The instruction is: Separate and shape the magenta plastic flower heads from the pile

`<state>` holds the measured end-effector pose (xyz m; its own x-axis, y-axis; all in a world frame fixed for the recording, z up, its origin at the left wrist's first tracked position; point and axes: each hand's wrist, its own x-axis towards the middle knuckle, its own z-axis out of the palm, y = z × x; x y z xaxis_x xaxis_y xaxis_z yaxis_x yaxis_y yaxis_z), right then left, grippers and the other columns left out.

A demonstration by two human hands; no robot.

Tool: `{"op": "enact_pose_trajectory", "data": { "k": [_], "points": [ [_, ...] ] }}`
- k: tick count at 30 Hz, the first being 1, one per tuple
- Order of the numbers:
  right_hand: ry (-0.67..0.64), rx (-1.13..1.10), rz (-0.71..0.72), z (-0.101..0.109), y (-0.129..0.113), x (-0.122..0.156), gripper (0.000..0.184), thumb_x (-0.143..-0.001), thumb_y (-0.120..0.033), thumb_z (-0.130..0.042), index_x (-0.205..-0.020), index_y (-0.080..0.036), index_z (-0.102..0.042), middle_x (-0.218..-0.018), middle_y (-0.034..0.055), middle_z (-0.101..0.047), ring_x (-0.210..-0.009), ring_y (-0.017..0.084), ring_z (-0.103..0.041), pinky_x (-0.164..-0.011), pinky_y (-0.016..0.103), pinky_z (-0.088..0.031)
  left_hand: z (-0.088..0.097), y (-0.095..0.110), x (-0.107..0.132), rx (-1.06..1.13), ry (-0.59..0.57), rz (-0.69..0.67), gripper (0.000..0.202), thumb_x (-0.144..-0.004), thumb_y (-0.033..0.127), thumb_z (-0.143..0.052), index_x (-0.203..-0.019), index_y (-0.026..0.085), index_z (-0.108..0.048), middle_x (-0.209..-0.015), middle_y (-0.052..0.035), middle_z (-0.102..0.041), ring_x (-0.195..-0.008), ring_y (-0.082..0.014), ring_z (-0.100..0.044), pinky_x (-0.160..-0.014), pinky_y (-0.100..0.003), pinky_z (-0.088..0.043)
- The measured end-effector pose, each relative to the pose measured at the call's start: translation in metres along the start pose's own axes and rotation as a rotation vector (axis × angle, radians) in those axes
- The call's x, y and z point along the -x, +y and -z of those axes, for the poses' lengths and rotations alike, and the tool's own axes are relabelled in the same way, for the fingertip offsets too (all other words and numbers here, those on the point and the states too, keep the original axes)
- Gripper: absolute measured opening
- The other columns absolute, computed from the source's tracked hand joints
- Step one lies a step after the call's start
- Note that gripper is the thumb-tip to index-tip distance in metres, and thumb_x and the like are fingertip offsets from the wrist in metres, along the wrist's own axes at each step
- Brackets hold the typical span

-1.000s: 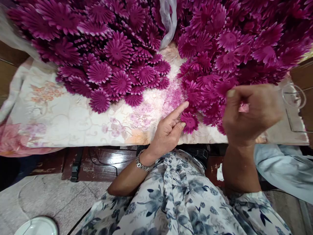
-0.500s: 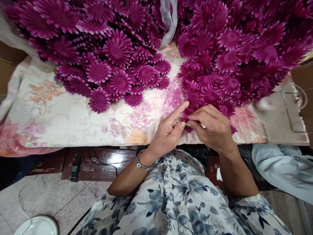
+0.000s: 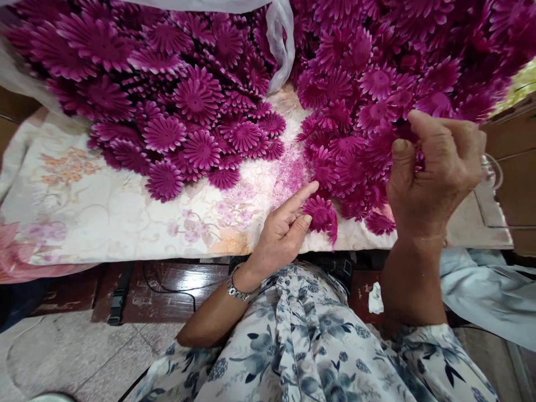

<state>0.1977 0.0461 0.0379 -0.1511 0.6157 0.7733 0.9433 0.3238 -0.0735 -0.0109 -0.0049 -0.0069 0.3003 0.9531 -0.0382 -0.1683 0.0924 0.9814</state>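
Between the thumb and curled fingers of my left hand [image 3: 281, 231] is a magenta artificial flower [image 3: 320, 215], its petals facing up, with a loose petal strip hanging at its right side. The index finger of that hand points out past the flower. My right hand [image 3: 439, 162] is raised over the right-hand heap of magenta flowers [image 3: 379, 84], its thumb and fingers apart and nothing visible between them. Another heap of the same flat flower pieces [image 3: 167, 134] lies to the left.
A floral cloth [image 3: 125, 218] covers the table, dusted with magenta specks [image 3: 288, 173] between the heaps. Translucent plastic [image 3: 281, 44] hangs between them at the back. A cardboard box [image 3: 517, 162] stands at the right, and grey fabric [image 3: 486, 296] lies below the table edge.
My right hand has let go at the flower and risen up and to the right, its fingers parting. My left hand has stayed nearly in place with the flower, which now shows more fully.
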Motion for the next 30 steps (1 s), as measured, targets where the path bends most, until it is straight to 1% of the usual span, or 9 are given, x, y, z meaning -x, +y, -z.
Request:
{"op": "enact_pose_trajectory", "data": {
  "k": [2,5,10,13,18,21,23,27,30],
  "points": [
    [-0.031,-0.053,0.003,0.004,0.001,0.003,0.025,-0.090,-0.029,-0.053,-0.112,-0.023,-0.062,-0.103,0.0099,-0.064,-0.099,0.024,-0.060,-0.087,0.042,-0.043,0.000,-0.001,-0.001,0.031,-0.006,0.040,0.053,-0.088,0.033,-0.054,-0.138,0.019,-0.046,-0.051,0.0075,-0.026,-0.043,-0.0058,-0.021,-0.039,-0.021,-0.018],
    [-0.005,-0.147,0.025,0.008,-0.015,0.016,0.024,-0.085,-0.022,-0.060,-0.108,-0.024,-0.065,-0.095,0.0061,-0.066,-0.090,0.020,-0.062,-0.080,0.036,-0.049,0.000,-0.003,-0.002,0.040,0.000,0.062,0.053,-0.088,0.034,-0.054,-0.139,0.021,-0.046,-0.053,0.0070,-0.025,-0.044,-0.0059,-0.021,-0.039,-0.021,-0.018],
    [-0.353,-0.415,0.128,0.006,-0.049,0.032,0.014,-0.083,-0.025,-0.064,-0.095,-0.018,-0.066,-0.086,0.0059,-0.067,-0.081,0.017,-0.061,-0.074,0.033,-0.052,-0.002,-0.001,-0.003,-0.012,0.021,0.033,0.050,-0.088,0.030,-0.053,-0.137,0.020,-0.048,-0.055,0.0057,-0.030,-0.048,-0.0068,-0.025,-0.043,-0.021,-0.022],
    [-0.415,-0.475,0.105,0.004,-0.053,0.035,0.016,-0.084,-0.026,-0.062,-0.095,-0.016,-0.065,-0.086,0.0076,-0.067,-0.082,0.018,-0.061,-0.075,0.032,-0.052,-0.004,0.001,-0.002,-0.004,0.041,0.039,0.049,-0.087,0.028,-0.054,-0.135,0.019,-0.050,-0.054,0.0063,-0.031,-0.047,-0.0066,-0.024,-0.042,-0.021,-0.021],
    [-0.314,-0.512,-0.011,0.008,-0.047,0.038,0.028,-0.080,-0.028,-0.067,-0.105,-0.018,-0.062,-0.093,0.0079,-0.068,-0.088,0.019,-0.062,-0.078,0.033,-0.052,-0.004,0.000,-0.004,0.039,0.136,0.011,0.048,-0.086,0.028,-0.055,-0.133,0.017,-0.051,-0.052,0.0074,-0.035,-0.045,-0.0059,-0.022,-0.041,-0.020,-0.021],
    [-0.343,-0.445,0.058,0.009,-0.053,0.044,0.038,-0.077,-0.032,-0.069,-0.111,-0.018,-0.059,-0.097,0.0103,-0.067,-0.091,0.022,-0.062,-0.079,0.037,-0.053,-0.004,0.000,-0.004,0.042,0.150,0.012,0.049,-0.087,0.029,-0.055,-0.134,0.018,-0.050,-0.051,0.0070,-0.039,-0.044,-0.0062,-0.023,-0.041,-0.021,-0.022],
    [-0.321,-0.412,0.088,0.007,-0.059,0.048,0.030,-0.080,-0.027,-0.065,-0.109,-0.019,-0.060,-0.094,0.0095,-0.068,-0.088,0.021,-0.064,-0.077,0.036,-0.054,-0.004,-0.001,-0.004,0.010,0.149,0.006,0.048,-0.086,0.028,-0.055,-0.134,0.018,-0.051,-0.051,0.0065,-0.042,-0.044,-0.0067,-0.024,-0.041,-0.021,-0.024],
    [-0.166,-0.405,-0.012,0.006,-0.052,0.045,0.016,-0.083,-0.012,-0.059,-0.094,-0.022,-0.065,-0.077,0.0014,-0.070,-0.071,0.014,-0.064,-0.064,0.027,-0.051,0.000,-0.006,-0.003,-0.033,0.202,-0.041,0.043,-0.085,0.026,-0.057,-0.128,0.020,-0.057,-0.061,0.0027,-0.054,-0.047,-0.0066,-0.031,-0.044,-0.021,-0.030],
    [0.053,-0.187,-0.055,0.007,-0.024,0.031,0.018,-0.082,-0.013,-0.062,-0.095,-0.022,-0.069,-0.076,0.0008,-0.071,-0.067,0.014,-0.065,-0.064,0.027,-0.049,0.003,-0.012,-0.003,0.025,0.224,-0.064,0.042,-0.086,0.026,-0.058,-0.127,0.023,-0.058,-0.061,0.0034,-0.050,-0.049,-0.0062,-0.028,-0.045,-0.021,-0.027]
  ]
}}
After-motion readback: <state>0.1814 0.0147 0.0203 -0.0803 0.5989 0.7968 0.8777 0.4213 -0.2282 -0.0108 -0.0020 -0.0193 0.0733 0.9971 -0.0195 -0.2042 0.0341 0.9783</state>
